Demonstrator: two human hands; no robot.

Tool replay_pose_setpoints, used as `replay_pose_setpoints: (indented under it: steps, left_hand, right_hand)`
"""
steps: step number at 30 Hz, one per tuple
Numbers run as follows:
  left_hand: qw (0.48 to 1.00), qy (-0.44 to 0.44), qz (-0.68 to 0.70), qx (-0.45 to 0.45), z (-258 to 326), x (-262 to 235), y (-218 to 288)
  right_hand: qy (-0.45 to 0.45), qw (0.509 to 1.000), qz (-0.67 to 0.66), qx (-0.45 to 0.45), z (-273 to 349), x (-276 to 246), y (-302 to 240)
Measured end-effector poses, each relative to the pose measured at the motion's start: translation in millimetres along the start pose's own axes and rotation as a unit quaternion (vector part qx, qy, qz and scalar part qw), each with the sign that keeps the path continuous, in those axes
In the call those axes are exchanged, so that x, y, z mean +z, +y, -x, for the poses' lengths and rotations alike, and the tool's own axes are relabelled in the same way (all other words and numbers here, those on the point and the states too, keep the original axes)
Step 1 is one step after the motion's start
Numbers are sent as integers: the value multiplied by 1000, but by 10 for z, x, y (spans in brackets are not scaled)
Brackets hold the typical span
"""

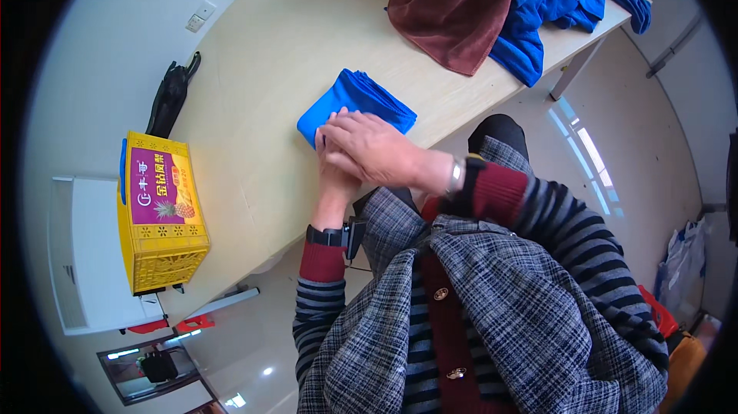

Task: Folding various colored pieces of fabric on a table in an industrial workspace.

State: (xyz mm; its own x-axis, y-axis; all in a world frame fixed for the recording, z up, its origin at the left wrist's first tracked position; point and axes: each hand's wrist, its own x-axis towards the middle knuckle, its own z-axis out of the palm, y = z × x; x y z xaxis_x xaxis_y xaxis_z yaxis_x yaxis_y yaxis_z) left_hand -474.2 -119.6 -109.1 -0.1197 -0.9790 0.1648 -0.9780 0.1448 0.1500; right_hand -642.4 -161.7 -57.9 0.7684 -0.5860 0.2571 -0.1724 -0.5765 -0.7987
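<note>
Your right hand [374, 146] lies across your left hand [336, 176], its fingers extended and close together; the left's are too hidden to tell. Both meet the near edge of the folded bright-blue fabric cloth [350, 99] on the pale bench [257, 118].

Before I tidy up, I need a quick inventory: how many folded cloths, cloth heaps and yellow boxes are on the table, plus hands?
Folded cloth: 1
Cloth heap: 1
Yellow box: 1
Hands (left hand, right hand): 2
Total: 5
</note>
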Motion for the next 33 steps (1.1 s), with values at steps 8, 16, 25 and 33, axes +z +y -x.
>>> replay_pose_setpoints:
  steps: [8, 16, 25, 33]
  left_hand:
    - [991, 51, -59, -110, 96, 78, 93]
    - [992, 30, 13, -120, 140, -168, -13]
    - [988, 32, 12, -152, -252, -12, -134]
    - [985, 71, 1, -159, -226, -8, -120]
  right_hand:
    - [120, 933, 330, -74, -508, 167, 866]
    - [54, 937, 341, 60, -535, -82, 833]
    - [32, 931, 362, -41, -647, 32, 802]
    - [48, 957, 287, 17, -651, -43, 848]
